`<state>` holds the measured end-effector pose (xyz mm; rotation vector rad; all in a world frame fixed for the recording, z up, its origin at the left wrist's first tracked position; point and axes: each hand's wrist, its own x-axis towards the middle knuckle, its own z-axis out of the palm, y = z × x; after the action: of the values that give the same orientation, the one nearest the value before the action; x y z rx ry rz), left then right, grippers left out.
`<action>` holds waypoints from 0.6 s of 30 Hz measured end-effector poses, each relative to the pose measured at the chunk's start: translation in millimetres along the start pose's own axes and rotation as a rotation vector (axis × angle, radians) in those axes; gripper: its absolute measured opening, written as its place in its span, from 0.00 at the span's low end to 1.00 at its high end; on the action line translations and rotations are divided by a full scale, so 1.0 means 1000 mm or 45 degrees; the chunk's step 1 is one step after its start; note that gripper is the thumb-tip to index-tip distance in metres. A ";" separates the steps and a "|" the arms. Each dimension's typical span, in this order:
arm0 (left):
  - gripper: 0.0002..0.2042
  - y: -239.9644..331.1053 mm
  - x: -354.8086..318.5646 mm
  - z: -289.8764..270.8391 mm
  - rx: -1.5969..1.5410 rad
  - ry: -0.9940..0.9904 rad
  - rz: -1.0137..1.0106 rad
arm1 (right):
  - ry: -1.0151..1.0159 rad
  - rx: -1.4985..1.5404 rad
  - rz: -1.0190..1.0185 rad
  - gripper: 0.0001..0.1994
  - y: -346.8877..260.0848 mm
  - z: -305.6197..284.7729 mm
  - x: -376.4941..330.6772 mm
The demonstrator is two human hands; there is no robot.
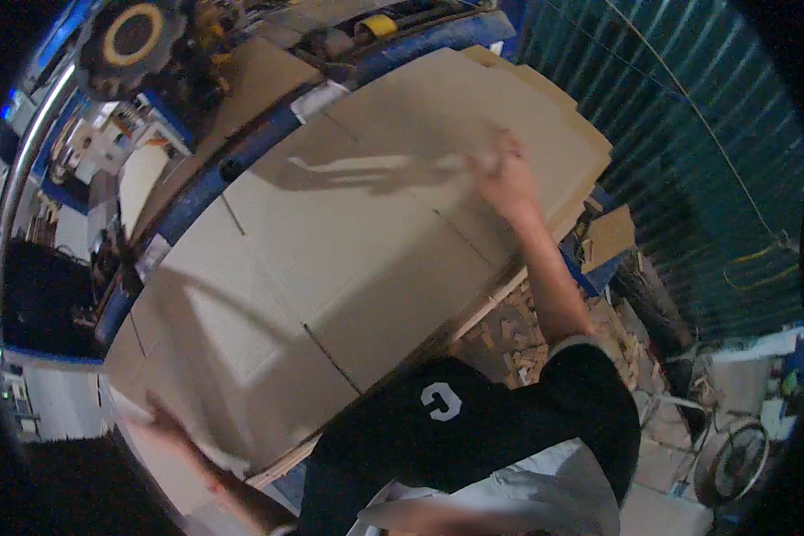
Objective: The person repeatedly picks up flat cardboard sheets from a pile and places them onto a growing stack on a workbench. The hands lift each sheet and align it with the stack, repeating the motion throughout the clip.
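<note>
A large tan cardboard sheet (330, 259) with dark, narrow slots cut into it lies flat in front of me, topping a stack of similar sheets. My left hand (165, 424) is at the sheet's near left corner, blurred by motion; its fingers do not show well enough to tell whether they grip the edge. Reaching to the far right part of the sheet, my right hand (506, 179) is just above or on its surface, slightly blurred, with its fingers apart and bent. Shadows and a pale streak cross the cardboard beside it.
Behind the sheet runs a blue machine frame (268, 165) with a dark toothed wheel (134, 36) at upper left. A green corrugated wall (688, 134) stands at right. Cardboard scraps (523, 339) litter the floor near my right arm, and a wheel (732, 464) shows at lower right.
</note>
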<state>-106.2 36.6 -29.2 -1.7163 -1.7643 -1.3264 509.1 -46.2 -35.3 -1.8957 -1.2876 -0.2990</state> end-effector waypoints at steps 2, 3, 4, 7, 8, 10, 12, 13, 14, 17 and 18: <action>0.29 -0.053 -0.033 -0.035 0.251 0.165 -0.156 | 0.274 -0.374 0.427 0.35 0.032 -0.025 -0.034; 0.29 -0.078 -0.051 -0.050 0.369 0.183 -0.273 | 0.203 -0.413 0.421 0.35 0.044 -0.030 -0.047; 0.29 -0.099 -0.069 -0.064 0.482 0.178 -0.400 | 0.140 -0.441 0.439 0.35 0.054 -0.033 -0.059; 0.29 -0.138 -0.102 -0.085 0.697 0.027 -0.740 | 0.119 -0.500 0.485 0.33 0.067 -0.032 -0.074; 0.29 -0.142 -0.108 -0.089 0.745 -0.037 -0.824 | 0.105 -0.501 0.452 0.32 0.068 -0.028 -0.074; 0.29 -0.136 -0.109 -0.094 0.768 -0.107 -0.921 | 0.088 -0.428 0.490 0.31 0.067 -0.024 -0.068; 0.30 -0.119 -0.101 -0.099 0.771 -0.150 -0.999 | 0.041 -0.463 0.487 0.29 0.066 -0.020 -0.061; 0.30 -0.110 -0.097 -0.101 0.765 -0.181 -1.044 | 0.008 -0.547 0.484 0.29 0.066 -0.019 -0.057; 0.30 -0.101 -0.091 -0.104 0.748 -0.220 -1.099 | -0.100 -0.614 0.477 0.28 0.066 -0.017 -0.056; 0.30 -0.088 -0.066 -0.112 0.580 -0.267 -1.200 | -0.039 -0.662 0.445 0.26 0.060 -0.014 -0.050; 0.32 -0.087 -0.060 -0.115 0.450 -0.305 -1.261 | 0.051 -0.647 0.435 0.24 0.055 -0.013 -0.047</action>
<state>-213.1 -75.2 -50.2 -0.8074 -2.9594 -0.9960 538.6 -95.7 -80.8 -2.4795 -0.8885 -0.5160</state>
